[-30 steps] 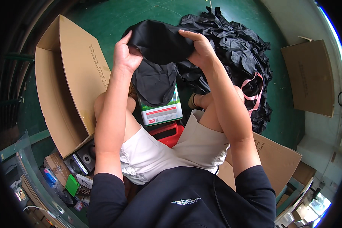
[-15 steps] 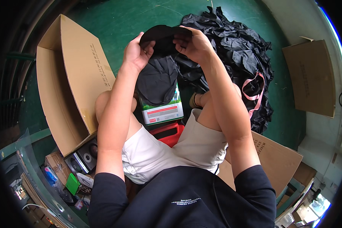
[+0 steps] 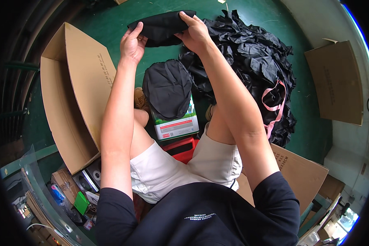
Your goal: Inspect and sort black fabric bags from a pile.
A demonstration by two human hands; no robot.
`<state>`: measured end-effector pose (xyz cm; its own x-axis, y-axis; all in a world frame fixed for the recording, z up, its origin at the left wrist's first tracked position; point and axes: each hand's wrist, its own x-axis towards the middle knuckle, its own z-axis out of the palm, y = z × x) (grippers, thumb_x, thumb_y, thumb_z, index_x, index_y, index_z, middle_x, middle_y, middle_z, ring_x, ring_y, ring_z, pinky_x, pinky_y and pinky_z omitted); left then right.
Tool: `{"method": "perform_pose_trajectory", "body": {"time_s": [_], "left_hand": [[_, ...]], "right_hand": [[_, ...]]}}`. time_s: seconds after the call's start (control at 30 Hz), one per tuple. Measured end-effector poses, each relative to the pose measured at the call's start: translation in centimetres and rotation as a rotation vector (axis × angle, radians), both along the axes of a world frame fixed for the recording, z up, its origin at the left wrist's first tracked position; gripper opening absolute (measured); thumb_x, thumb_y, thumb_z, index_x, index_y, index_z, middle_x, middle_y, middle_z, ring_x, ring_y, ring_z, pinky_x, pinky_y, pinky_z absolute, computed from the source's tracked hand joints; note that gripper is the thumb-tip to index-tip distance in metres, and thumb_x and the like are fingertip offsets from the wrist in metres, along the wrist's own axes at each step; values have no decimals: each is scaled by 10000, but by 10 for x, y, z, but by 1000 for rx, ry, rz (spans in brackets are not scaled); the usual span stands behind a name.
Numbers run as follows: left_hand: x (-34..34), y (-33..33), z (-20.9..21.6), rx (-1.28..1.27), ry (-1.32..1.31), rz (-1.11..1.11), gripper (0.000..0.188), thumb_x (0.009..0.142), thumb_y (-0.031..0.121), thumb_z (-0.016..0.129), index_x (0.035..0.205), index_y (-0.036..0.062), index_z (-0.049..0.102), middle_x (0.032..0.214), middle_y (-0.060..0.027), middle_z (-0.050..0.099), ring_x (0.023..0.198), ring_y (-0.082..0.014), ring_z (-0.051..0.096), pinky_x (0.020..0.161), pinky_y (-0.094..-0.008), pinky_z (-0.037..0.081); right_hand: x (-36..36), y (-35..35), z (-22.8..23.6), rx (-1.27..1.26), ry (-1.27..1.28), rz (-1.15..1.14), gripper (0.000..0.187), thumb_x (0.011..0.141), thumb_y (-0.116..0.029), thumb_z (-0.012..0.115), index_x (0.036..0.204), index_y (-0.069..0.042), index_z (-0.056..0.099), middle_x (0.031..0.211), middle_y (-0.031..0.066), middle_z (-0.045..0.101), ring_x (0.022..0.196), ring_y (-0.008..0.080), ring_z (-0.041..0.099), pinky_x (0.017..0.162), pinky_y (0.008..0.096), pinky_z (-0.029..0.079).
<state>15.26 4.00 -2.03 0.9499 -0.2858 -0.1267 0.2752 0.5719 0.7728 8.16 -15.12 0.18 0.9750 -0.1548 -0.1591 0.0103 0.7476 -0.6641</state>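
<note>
My left hand (image 3: 133, 44) and my right hand (image 3: 194, 33) hold a black fabric piece (image 3: 162, 28) stretched between them, out in front of me. Each hand pinches one end, thumb on top and fingers partly hidden under the cloth. Below it, a rounded stack or piece of black fabric (image 3: 168, 90) lies on a white and green box-shaped container (image 3: 176, 128) between my legs. A large crumpled heap of black fabric (image 3: 254, 53) is spread on the floor beyond my right forearm.
A tall open cardboard box (image 3: 90, 78) stands at my left. A pink strap (image 3: 277, 107) lies on the heap. A red plastic object (image 3: 182, 151) is between my thighs. More cardboard (image 3: 334, 82) leans at the right wall, and a carton (image 3: 297, 176) is by my right elbow.
Both hands have moved away from me and slightly left, carrying the fabric piece. It was curved and drooping between the hands and is now drawn into a flatter, wider band.
</note>
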Motion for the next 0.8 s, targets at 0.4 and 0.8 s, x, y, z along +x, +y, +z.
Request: {"method": "perform_pose_trajectory", "body": {"time_s": [0.4, 0.8], "left_hand": [[-106, 22, -195, 738, 580, 482, 385, 953, 285, 612, 957, -96, 666, 953, -177, 690, 842, -235, 644, 742, -379, 499], [-183, 33, -221, 888, 547, 505, 380, 917, 258, 640, 1007, -110, 674, 1091, -231, 678, 1022, -311, 640, 895, -384, 465]], "right_hand": [[-79, 77, -188, -503, 931, -113, 542, 883, -298, 659, 1351, -65, 517, 1179, 118, 612, 1037, 276, 589, 686, 439, 530], [-166, 105, -223, -318, 1163, -104, 342, 910, -245, 590, 1155, -7, 586, 862, 162, 658, 503, 312, 642, 394, 357, 427]]}}
